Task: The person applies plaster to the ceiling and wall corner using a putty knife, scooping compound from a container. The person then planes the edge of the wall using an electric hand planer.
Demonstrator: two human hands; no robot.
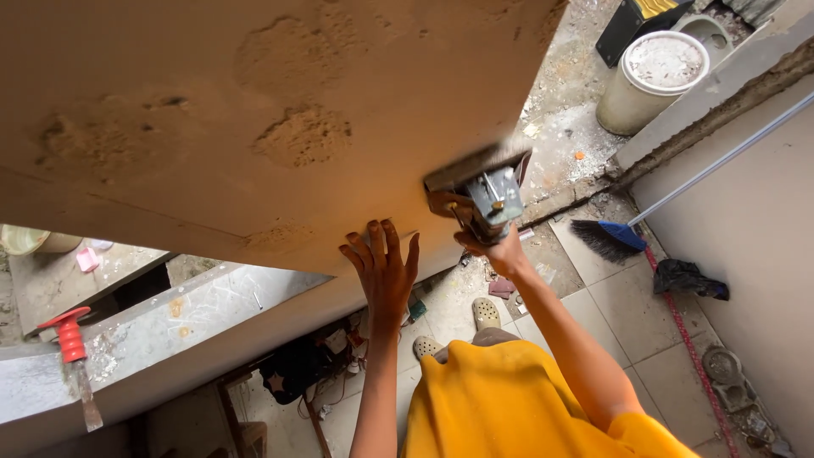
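The plaster float (479,182) lies flat against the tan rendered wall (254,110), at that wall's lower right edge, its metal handle clasped in the right hand (500,250) with fingers wrapped tight. The left hand (383,270), fingers spread, presses open-palmed on the wall just left of the float. Rough gouged patches (301,136) show higher on the wall. The person appears to stand raised above the tiled floor (610,314), so leaning too hard could cost balance, and a tilted float might tear the wet render.
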